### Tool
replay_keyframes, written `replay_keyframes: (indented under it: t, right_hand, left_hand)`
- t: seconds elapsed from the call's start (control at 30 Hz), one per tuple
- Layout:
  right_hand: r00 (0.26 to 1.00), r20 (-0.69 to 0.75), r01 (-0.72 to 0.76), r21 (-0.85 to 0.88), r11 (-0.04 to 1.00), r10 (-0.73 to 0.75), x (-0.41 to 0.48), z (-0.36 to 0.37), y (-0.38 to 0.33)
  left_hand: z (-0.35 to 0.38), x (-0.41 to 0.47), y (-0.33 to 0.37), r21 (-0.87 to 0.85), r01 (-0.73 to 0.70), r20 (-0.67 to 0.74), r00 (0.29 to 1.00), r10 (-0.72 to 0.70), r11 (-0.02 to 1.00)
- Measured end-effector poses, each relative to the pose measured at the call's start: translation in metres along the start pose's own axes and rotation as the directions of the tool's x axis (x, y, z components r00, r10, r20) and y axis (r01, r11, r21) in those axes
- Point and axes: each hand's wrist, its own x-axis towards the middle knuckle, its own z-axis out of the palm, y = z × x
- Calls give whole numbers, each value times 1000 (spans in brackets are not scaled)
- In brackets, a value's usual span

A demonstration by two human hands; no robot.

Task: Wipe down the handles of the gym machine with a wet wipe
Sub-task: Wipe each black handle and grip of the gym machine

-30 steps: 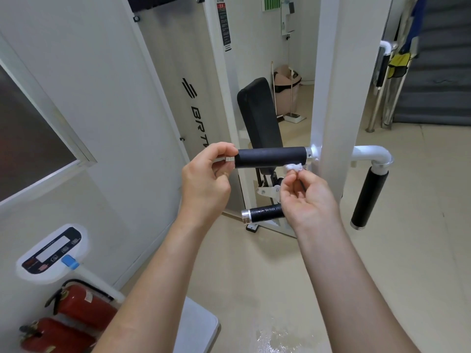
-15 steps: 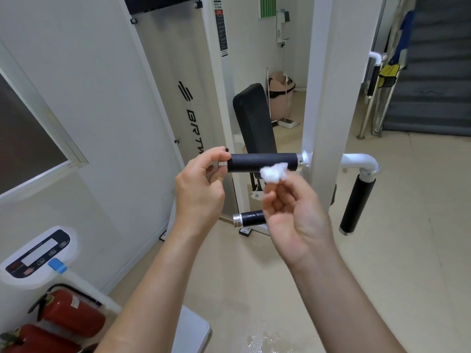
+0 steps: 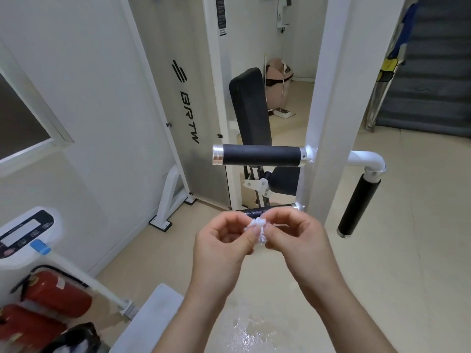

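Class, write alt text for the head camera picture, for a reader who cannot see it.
The left hand and the right hand pinch a crumpled white wet wipe between them, below a horizontal black handle of a white gym machine. A second black handle hangs at the right; red fire extinguishers lie at lower left.

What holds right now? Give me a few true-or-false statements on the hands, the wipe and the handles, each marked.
1. The left hand and the right hand both pinch the crumpled wet wipe. True.
2. The left hand grips the end of the upper handle. False: neither hand touches it.
3. The wet wipe is pressed against the upper handle. False: it is held below the handle, apart from it.
4. A black hanging handle slants down to the right of the white post. True.
5. Red fire extinguishers sit at the lower left. True.
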Motion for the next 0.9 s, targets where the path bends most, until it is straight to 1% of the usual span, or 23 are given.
replay_keyframes:
  t: [0.03, 0.07, 0.13, 0.17, 0.2, 0.3, 0.4, 0.47, 0.53, 0.63, 0.7, 0.77, 0.83, 0.9]
  right_hand:
    - [1000, 8, 9, -63, 998, -8, -4, 0, 5]
    - [999, 45, 12, -104, 995, -7, -8, -1, 8]
    - [978, 208, 9, -129, 992, 18, -14, -4, 11]
    - [961, 274, 13, -147, 989, 28, -15, -6, 14]
    - [956, 292, 32, -180, 983, 22, -16, -7, 18]
    - [985, 162, 99, -266, 959, -57, -10, -12, 30]
    - [988, 139, 98, -234, 967, -66, -2, -18, 39]
    - [989, 138, 78, -216, 973, -49, 2, -20, 46]
    - [993, 105, 72, -215, 974, -51, 6, -17, 51]
    - [996, 40, 85, -204, 975, -79, 14, -9, 51]
    - [989, 7, 145, -234, 961, -147, 23, -5, 47]
    - [972, -21, 217, -309, 926, -235, 32, 0, 47]
    - [937, -51, 295, -418, 859, -347, 40, 7, 52]
    - [876, -41, 393, -518, 759, -481, 44, 17, 59]
  left_hand:
    - [0, -3, -5, 29, 3, -21, 1000, -2, 1000]
    - [-1, -5, -11, 54, 8, -49, 999, -5, 998]
    - [-2, -10, -19, 88, 14, -99, 995, -5, 996]
    - [-3, -13, -23, 106, 12, -100, 995, -1, 994]
    - [-2, -15, -25, 125, 16, -84, 996, -5, 992]
    - [1, -23, -29, 144, 44, -6, 999, -43, 989]
    - [1, -28, -28, 161, 74, 1, 997, -75, 984]
    - [-2, -29, -28, 122, 98, -20, 995, -96, 988]
    - [-4, -25, -28, 117, 101, -66, 993, -94, 988]
    - [-11, -7, -34, 229, 89, -179, 983, -48, 969]
    - [-19, 14, -40, 340, 70, -245, 969, 16, 938]
    - [-26, 35, -46, 446, 59, -240, 969, 55, 893]
    - [-29, 54, -53, 489, 78, -160, 987, 2, 869]
    - [-29, 65, -59, 474, 106, -62, 994, -87, 874]
